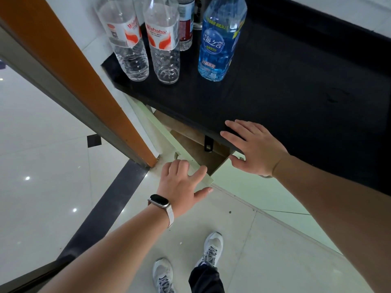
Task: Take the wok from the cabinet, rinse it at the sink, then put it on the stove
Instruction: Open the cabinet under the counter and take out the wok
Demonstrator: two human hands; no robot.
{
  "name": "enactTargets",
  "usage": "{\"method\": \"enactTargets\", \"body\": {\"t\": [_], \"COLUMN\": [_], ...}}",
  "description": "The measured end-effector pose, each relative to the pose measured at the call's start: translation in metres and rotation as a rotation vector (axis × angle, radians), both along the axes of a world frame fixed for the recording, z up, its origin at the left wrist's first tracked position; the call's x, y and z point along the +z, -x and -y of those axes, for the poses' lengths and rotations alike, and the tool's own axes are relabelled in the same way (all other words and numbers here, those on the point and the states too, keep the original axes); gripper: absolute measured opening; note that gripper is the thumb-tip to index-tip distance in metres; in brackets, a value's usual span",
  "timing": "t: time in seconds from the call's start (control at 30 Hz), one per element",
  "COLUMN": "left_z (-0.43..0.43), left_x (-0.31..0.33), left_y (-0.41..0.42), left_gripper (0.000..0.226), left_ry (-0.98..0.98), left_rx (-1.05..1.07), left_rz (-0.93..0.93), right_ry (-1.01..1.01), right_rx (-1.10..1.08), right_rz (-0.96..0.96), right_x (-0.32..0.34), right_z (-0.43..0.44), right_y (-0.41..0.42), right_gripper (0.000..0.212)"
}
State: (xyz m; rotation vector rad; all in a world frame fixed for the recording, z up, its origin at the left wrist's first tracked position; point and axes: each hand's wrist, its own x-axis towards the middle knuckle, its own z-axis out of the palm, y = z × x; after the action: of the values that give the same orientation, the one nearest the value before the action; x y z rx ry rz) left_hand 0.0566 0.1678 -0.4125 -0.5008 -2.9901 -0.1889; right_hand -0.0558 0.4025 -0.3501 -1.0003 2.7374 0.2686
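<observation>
I look down on a low cabinet under a black countertop [296, 81]. Its pale cabinet door [160, 132] is swung open, showing a brown interior [190, 142]. My left hand [182, 182], with a watch on the wrist, grips the door's top edge, fingers curled over it. My right hand [254, 146] hovers palm down at the countertop's front edge, fingers spread, holding nothing. A small black handle-like piece with a hole [208, 145] shows just under the counter edge. No wok body is visible; the counter hides most of the cabinet's inside.
Two clear water bottles [131, 45] [165, 47], a third bottle behind them, and a blue bottle [220, 41] stand on the counter's left end. An orange door frame [63, 60] runs along the left. Pale tiled floor and my shoes [209, 250] lie below.
</observation>
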Motion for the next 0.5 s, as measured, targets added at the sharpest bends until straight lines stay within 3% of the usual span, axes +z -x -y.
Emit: {"method": "enactTargets", "body": {"t": [0.17, 0.5], "left_z": [-0.002, 0.017], "left_x": [0.005, 0.015], "left_y": [0.008, 0.003], "left_gripper": [0.046, 0.053], "left_ry": [0.006, 0.036], "left_rx": [-0.11, -0.18], "left_rz": [0.042, 0.107], "right_ry": [0.004, -0.018], "right_rx": [0.001, 0.006], "right_rz": [-0.008, -0.018], "right_x": [-0.001, 0.0], "right_z": [0.0, -0.001], "right_y": [0.0, -0.001], "right_gripper": [0.066, 0.066]}}
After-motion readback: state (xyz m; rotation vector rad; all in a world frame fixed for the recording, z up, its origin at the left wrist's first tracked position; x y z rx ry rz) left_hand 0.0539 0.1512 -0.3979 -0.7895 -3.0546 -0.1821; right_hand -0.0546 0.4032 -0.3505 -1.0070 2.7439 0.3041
